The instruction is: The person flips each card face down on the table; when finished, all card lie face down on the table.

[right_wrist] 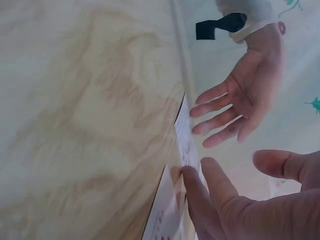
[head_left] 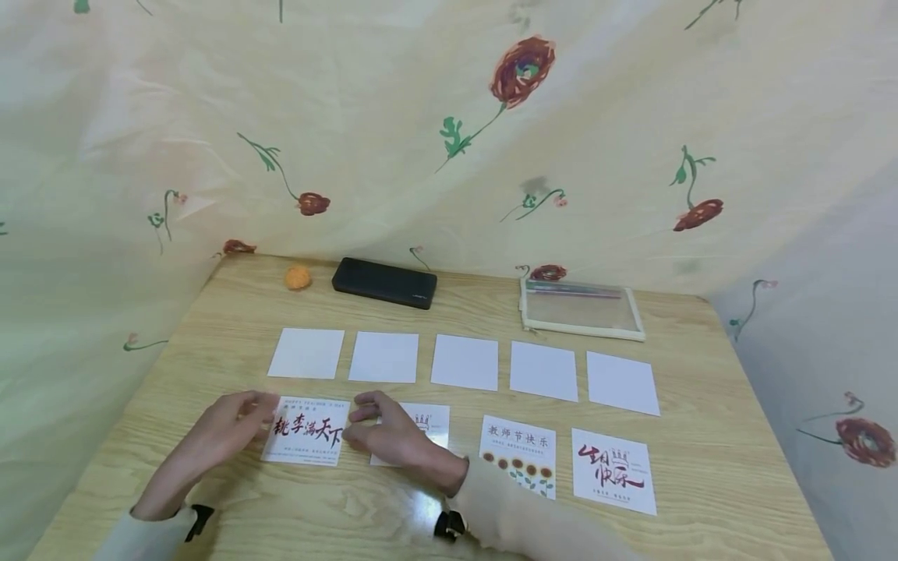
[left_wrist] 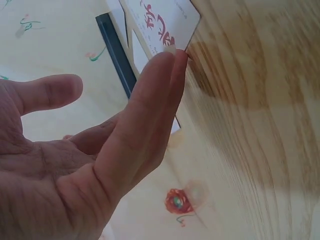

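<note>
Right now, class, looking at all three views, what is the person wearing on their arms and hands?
Both hands are bare: the left hand and the right hand have no gloves or rings that show. Each arm has a pale cream sleeve ending at the wrist. A black strap sits at each cuff, also seen in the right wrist view.

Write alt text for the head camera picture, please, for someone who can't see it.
Two open hands, left hand and right hand, touch the sides of a card with red and black calligraphy on a wooden table. Five blank white cards lie in a row behind it, and other printed cards to the right.
</note>
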Tool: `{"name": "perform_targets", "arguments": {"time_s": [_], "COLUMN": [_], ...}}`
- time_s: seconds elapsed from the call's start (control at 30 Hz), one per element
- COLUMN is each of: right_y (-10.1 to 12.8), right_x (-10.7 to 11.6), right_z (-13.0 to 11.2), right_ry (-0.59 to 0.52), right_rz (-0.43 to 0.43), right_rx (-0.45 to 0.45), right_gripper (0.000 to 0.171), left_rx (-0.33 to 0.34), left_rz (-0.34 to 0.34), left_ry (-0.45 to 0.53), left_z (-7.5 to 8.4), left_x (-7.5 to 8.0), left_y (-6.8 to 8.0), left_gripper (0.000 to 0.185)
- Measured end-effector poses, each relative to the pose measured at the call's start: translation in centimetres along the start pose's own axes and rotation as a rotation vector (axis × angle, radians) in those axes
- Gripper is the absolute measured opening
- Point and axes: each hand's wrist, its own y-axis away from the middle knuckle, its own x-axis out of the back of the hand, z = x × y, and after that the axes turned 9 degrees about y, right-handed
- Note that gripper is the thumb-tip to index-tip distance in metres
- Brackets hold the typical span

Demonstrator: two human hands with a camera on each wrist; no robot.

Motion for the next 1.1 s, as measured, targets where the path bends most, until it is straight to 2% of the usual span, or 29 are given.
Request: {"name": "perform_targets", "arguments": {"time_s": [0.13,0.5,0.87,1.1], "right_y": [0.2,0.8,0.5,0.2], "right_x": [-0.3,-1.1,-1.7,-2.0], "right_z": [-0.1,-0.4,-0.5,-0.5], "right_ry": [-0.059,-0.124,-0.264,-0.336], "right_rz": [-0.032,0.015,0.070,0.134], "right_rx": [-0.016,-0.056,-0.033,-0.039], "right_gripper": [0.065,0.072,0.067,0.064], "left_rx": [-0.017,-0.050,-0.068,-0.096], "left_rz": [0.025,0.064,0.088,0.105], "left_ry": [0.014,0.001,-0.021,-0.078], "left_z": [0.0,0.0,0.2,0.5], "left_x": [-0.3,-1.0,-1.3,-1.5], "left_y": [0.3,0.8,0.9,1.1], "left_gripper": [0.067,0.063,0.059,0.058]}}
